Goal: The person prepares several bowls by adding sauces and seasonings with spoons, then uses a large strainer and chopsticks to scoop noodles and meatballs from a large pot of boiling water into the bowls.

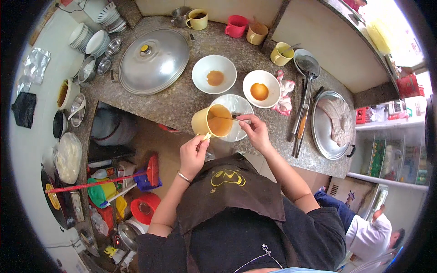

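My left hand (194, 154) grips the handle of a yellow plastic mug (200, 120), tilted so that its brown sauce (220, 124) shows. In my right hand (256, 133) is the handle of a metal spoon (232, 118), its head inside the mug and hidden by the sauce. Beneath the mug, at the counter's edge, is a bowl (240, 102) that looks lined with clear plastic; the mug and my hand cover part of it. Beyond stand two white bowls, the left bowl (201, 68) and the right bowl (251, 80), each with a pool of brown sauce inside.
A large domed metal lid (164, 65) lies on the granite counter (153, 105). To the right are a red-and-white cloth (286, 90), a skimmer (308, 65), long-handled tools (300, 126) and a metal tray (322, 133). Several mugs line the back wall. A person (368, 228) is at the lower right.
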Motion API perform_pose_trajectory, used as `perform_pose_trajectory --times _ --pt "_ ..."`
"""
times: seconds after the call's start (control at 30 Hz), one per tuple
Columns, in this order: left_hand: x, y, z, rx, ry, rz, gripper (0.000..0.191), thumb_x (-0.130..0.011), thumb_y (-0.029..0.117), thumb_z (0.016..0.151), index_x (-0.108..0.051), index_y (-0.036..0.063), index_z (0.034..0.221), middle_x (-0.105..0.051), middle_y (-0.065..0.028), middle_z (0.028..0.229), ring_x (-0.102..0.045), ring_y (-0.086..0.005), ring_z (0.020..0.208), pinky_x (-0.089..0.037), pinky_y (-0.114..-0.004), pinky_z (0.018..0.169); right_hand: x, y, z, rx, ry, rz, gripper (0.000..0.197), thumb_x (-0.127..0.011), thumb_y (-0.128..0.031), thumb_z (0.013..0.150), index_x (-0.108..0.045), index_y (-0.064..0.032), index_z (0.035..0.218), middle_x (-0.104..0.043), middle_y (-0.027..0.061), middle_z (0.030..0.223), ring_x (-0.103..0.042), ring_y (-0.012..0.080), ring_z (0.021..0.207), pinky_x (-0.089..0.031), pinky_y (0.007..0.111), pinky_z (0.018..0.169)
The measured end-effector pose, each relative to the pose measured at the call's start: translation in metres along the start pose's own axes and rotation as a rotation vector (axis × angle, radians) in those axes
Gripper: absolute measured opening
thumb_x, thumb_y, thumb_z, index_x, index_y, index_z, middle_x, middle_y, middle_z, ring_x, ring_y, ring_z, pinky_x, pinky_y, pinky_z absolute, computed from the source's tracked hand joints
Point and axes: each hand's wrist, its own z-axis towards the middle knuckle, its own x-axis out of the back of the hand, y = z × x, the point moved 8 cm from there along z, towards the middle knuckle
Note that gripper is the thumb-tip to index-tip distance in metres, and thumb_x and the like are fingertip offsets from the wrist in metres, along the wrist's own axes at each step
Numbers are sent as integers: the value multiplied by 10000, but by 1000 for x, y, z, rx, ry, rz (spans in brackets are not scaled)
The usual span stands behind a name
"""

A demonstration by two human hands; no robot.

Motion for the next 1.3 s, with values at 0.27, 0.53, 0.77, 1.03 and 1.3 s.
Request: perform_pose_trajectory --times 0.27,0.53,0.77,1.03,1.3 --pt "1 -6 9 -120 -68 76 125 -586 137 838 -608 17 865 -562 -85 608 -542 -157 506 -413 -276 485 12 18 -34 28 213 -59 138 -509 -92 882 -580 -4 962 -607 62 783 -583 111 729 -470 254 672" --pt "-3 -27 18 32 -158 -51 149 -561 129 863 -607 -7 900 -618 -40 671 -582 -87 588 -444 -224 534 29 58 -63 -143 425 583 161 -504 -142 910 -575 -21 989 -572 8 780 -537 83 728 -462 238 705" --pt "8 -49 17 105 -105 -198 153 -568 130 867 -605 -13 904 -608 -33 689 -593 -88 608 -453 -221 525 61 18 -76 123 448 141 138 -503 -24 877 -597 10 974 -571 53 867 -550 121 804 -439 237 734" --pt "1 -24 13 0 -174 -81 147 -564 124 867 -602 -14 898 -611 -23 645 -556 -67 569 -432 -210 518 35 -6 -70 121 395 32 125 -512 -1 856 -599 9 945 -580 59 813 -568 116 751 -452 233 676" --pt "-5 -19 12 -41 -181 -46 142 -583 138 851 -607 4 891 -599 -49 630 -545 -84 528 -420 -235 486 25 44 -71 -155 426 368 179 -516 -125 896 -594 5 992 -612 35 844 -578 99 719 -475 241 686"
